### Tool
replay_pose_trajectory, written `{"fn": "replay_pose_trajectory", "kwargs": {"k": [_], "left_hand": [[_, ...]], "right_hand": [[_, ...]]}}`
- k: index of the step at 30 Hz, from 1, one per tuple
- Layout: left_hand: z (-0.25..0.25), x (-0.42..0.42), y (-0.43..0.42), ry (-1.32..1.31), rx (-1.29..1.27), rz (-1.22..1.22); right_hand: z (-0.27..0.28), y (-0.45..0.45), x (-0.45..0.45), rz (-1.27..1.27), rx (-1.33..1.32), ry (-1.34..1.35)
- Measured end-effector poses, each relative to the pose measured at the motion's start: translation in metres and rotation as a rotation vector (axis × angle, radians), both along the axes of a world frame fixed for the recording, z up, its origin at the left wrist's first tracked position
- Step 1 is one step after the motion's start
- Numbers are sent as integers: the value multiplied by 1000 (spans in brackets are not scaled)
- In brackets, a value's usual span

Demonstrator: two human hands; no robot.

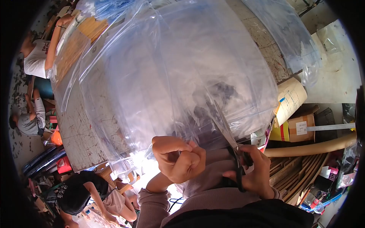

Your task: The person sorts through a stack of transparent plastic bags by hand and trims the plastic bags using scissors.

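Observation:
A large stack of clear plastic sheeting (159, 72) spreads over the work table in front of me. My left hand (178, 159) is closed in a pinch at its near edge, where the film draws together in creases by the fingertips. To the right, my right hand (254, 171) has its thumb and fingers in the black handles of a pair of scissors (226, 131). Their long metal blades point away from me and lie slightly parted on the plastic. Whether film sits between the blades is hard to make out.
The worn table top (76, 133) shows at the left. More plastic film (289, 34) lies at the far right. A cardboard box (300, 127), a thick tan tube (311, 148) and wooden slats stand right of me. Other people (81, 192) sit or work along the left side.

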State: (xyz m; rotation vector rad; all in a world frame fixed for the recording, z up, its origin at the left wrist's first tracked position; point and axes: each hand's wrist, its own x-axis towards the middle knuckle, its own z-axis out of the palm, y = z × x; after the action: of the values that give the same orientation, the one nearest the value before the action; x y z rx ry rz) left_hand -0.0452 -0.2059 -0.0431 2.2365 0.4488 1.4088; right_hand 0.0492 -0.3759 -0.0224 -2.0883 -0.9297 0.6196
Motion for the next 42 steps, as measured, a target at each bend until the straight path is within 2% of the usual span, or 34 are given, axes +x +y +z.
{"fn": "replay_pose_trajectory", "kwargs": {"k": [5, 7, 9, 10, 12, 13, 15, 19, 22, 25, 27, 28, 30, 31, 33, 34, 36, 42], "left_hand": [[-3, -2, 0, 21, 1, -12], [-4, -3, 2, 88, -45, -113], [2, 3, 1, 140, 42, -105], [4, 6, -1, 192, 128, -95], [5, 9, -5, 241, 167, -52], [5, 10, -7, 289, 206, -9], [0, 9, -3, 264, 227, -28], [-4, 12, 4, 151, 261, -104], [0, 13, 9, 166, 266, -160], [-1, 15, 10, 152, 258, -195], [-1, 15, 11, 136, 254, -199], [-2, 15, 10, 132, 252, -198], [-5, 19, 10, 74, 262, -171], [-6, 20, 10, 21, 273, -145], [-2, 16, 12, 58, 253, -187], [-2, 16, 12, 77, 242, -207], [-1, 16, 12, 80, 217, -230], [-1, 16, 13, 81, 222, -258]], "right_hand": [[-4, 0, 1, -4, 15, 27], [-9, -2, 4, -5, 17, 52], [-18, -7, 6, 36, 82, 270], [-19, -7, 6, 35, 82, 271], [-20, -8, 6, -52, 279, 741], [-20, -8, 6, -52, 277, 743], [-20, -10, 7, -63, 300, 961], [-20, -14, 11, -9, 249, 1070], [-15, -10, 6, -119, 317, 1067], [-14, -8, 7, -137, 320, 978], [-16, -10, 10, 45, 107, 480], [-13, -8, 10, 47, 105, 481], [-2, -1, 6, 0, 0, 196], [0, 0, 5, -1, 0, 196], [3, 1, 3, -28, -30, -34], [3, 1, 3, -29, -30, -33], [4, 1, 3, -14, -28, -237], [9, 2, 3, -9, -73, -212]]}}
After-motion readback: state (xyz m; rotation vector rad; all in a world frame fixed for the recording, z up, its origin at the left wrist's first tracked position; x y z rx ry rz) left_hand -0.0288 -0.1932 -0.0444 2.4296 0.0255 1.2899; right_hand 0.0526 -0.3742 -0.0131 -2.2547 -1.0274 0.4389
